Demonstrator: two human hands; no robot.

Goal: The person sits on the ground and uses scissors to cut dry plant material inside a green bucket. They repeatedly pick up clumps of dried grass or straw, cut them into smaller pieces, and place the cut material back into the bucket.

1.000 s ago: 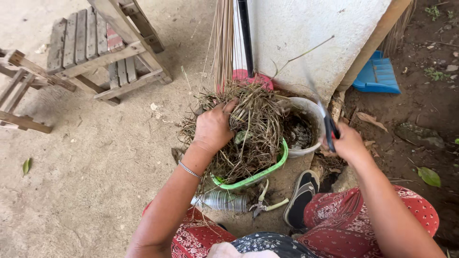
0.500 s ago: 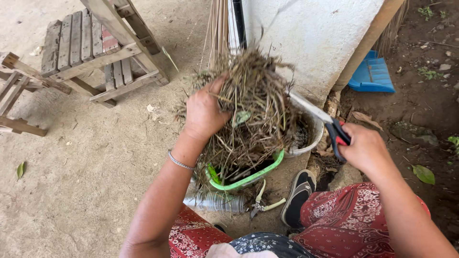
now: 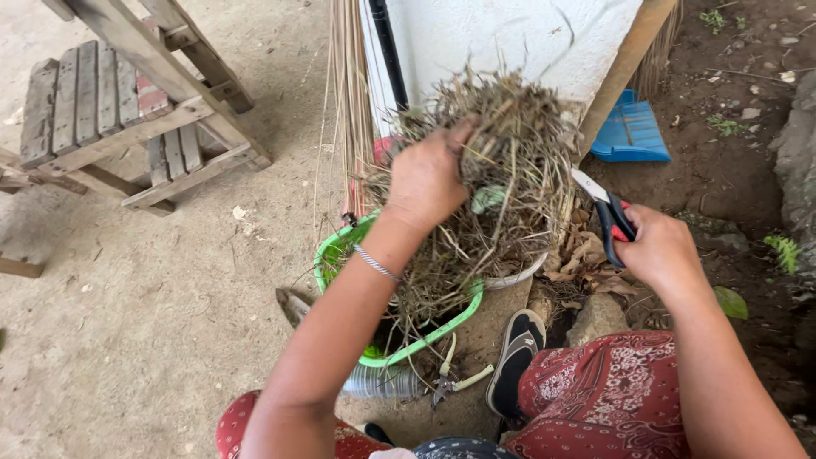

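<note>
My left hand grips a big clump of dry grass and roots, lifted above a green plastic basket. Strands hang from the clump down into the basket. My right hand holds black-handled scissors with red on the grip, blades pointing up-left toward the clump. A white pot rim shows under the clump, mostly hidden. A thin bracelet sits on my left wrist.
A wooden folding chair stands at upper left on the concrete floor. A broom of thin sticks leans on the white wall. A blue dustpan, pliers, a clear plastic bottle and a rock lie nearby.
My left hand has lifted the clump of dry grass higher, out of the basket. My right hand with the scissors has moved up and closer to the clump.
</note>
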